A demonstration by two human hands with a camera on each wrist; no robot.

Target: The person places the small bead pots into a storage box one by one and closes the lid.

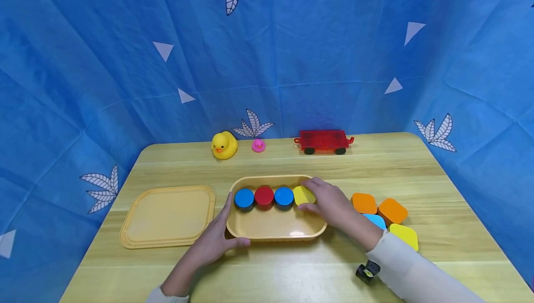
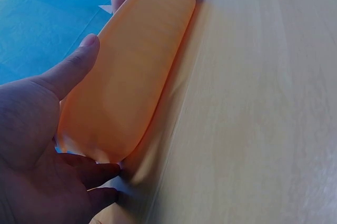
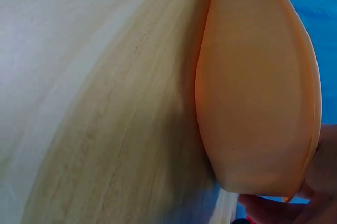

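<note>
- Right hand point(image 1: 331, 203): one, thumb and fingers pinching a yellow-topped piece point(image 1: 304, 195) inside the box's right end.
- Left hand point(image 1: 217, 238): one, well apart from the other, fingers along the box's left end, thumb stretched along its near side; steadying, by judgement.
- Box point(image 1: 271, 226): one, tan, shallow, uncovered, on the bench point(image 1: 267, 275).
- Row inside, along the far wall, left to right: blue round piece point(image 1: 244, 198), red round piece point(image 1: 264, 196), second blue round piece point(image 1: 284, 196), then the pinched yellow.
- Loose, right of the box: two orange pieces point(image 1: 393, 210), one light-blue piece point(image 1: 375, 221), one yellow piece point(image 1: 404, 236).
- Left of the box: flat tan lid point(image 1: 168, 217), lying apart.
- Step in hand, judged: handling the row's right-end piece; whether setting or lifting, cannot tell.
- Next move calls for: the left hand's bracing kept, the right's fingers clearing the rim and the neighbouring blue.
</note>
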